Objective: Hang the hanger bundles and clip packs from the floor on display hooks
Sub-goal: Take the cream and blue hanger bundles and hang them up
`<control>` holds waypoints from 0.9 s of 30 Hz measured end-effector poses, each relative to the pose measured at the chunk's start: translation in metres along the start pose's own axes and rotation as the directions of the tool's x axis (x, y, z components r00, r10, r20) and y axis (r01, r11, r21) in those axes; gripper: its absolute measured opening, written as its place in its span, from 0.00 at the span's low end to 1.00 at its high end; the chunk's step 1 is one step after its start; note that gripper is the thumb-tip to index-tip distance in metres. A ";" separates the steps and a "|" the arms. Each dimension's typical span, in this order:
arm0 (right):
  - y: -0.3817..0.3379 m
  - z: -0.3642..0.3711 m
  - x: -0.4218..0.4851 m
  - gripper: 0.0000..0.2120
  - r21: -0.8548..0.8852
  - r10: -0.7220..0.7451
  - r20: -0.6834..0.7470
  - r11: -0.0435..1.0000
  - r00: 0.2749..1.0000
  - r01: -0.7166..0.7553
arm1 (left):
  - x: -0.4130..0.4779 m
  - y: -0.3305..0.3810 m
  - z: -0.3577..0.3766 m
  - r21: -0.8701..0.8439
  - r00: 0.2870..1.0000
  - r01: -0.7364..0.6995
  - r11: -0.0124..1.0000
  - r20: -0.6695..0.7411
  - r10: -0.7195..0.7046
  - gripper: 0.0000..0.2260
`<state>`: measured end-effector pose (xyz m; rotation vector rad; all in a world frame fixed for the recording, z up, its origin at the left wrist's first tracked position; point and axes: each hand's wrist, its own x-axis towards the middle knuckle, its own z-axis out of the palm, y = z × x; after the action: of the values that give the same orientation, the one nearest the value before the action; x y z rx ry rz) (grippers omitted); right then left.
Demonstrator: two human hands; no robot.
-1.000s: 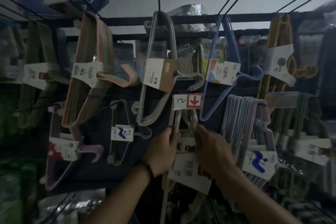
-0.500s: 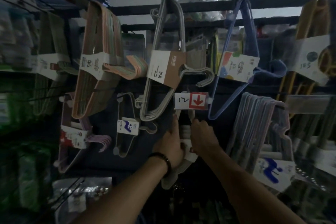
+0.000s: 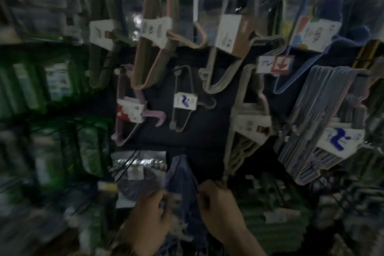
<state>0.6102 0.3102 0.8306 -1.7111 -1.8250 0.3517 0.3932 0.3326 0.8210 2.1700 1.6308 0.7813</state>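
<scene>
Dark-blue plastic hanger bundle [image 3: 182, 181] sat low-centre in head view, left hand [image 3: 149, 212] and right hand [image 3: 220, 212] each curled round one edge, probably to steady it upright for a hook near the hung beige plastic hanger bundle [image 3: 247, 122].

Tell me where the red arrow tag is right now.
In the head view the red arrow tag sits right of centre in the upper half, just above the cream hanger bundle and below-left of the blue hangers' card.
</scene>
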 end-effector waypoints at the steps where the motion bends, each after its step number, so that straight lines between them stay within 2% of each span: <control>1: -0.016 0.024 -0.013 0.05 0.018 -0.021 0.089 1.000 0.996 0.019 | -0.027 -0.030 -0.005 0.018 0.995 0.077 0.997 0.057 -0.078 0.02; 5: -0.089 0.129 -0.066 0.10 0.054 -0.159 0.401 0.987 0.902 0.150 | -0.154 -0.137 -0.028 0.147 0.920 0.293 0.945 0.227 -0.320 0.14; 9: -0.162 0.238 -0.132 0.17 0.108 -0.307 0.600 0.946 0.739 0.305 | -0.306 -0.232 -0.043 0.093 0.760 0.531 0.843 0.387 -0.521 0.16; 11: -0.196 0.285 -0.165 0.20 0.149 -0.308 0.700 0.945 0.644 0.290 | -0.377 -0.272 -0.050 0.088 0.716 0.606 0.790 0.373 -0.591 0.21; 14: -0.234 0.350 -0.205 0.17 0.173 -0.307 0.784 0.943 0.539 0.285 | -0.467 -0.323 -0.055 0.123 0.664 0.679 0.724 0.318 -0.676 0.29; 16: -0.254 0.389 -0.227 0.17 0.184 -0.311 0.827 0.937 0.468 0.297 | -0.505 -0.336 -0.068 0.142 0.600 0.753 0.643 0.253 -0.759 0.22; 18: -0.273 0.421 -0.241 0.13 0.174 -0.305 0.864 0.927 0.401 0.331 | -0.530 -0.347 -0.078 0.115 0.568 0.799 0.591 0.181 -0.803 0.13; 21: -0.295 0.472 -0.248 0.14 0.146 -0.271 0.908 0.920 0.319 0.364 | -0.552 -0.368 -0.086 0.051 0.460 0.875 0.481 0.218 -0.860 0.11; 24: -0.313 0.530 -0.248 0.17 0.154 -0.255 0.943 0.904 0.215 0.398 | -0.566 -0.401 -0.085 -0.043 0.324 0.945 0.323 0.232 -0.917 0.14; 27: -0.319 0.600 -0.245 0.15 0.161 -0.226 0.967 0.901 0.119 0.403 | -0.567 -0.440 -0.075 -0.095 0.244 0.969 0.227 0.247 -0.938 0.10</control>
<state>-0.0042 0.1562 0.4847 -1.0078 -3.1327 1.4498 -0.1084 -0.0800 0.5059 0.6133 2.1751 0.3260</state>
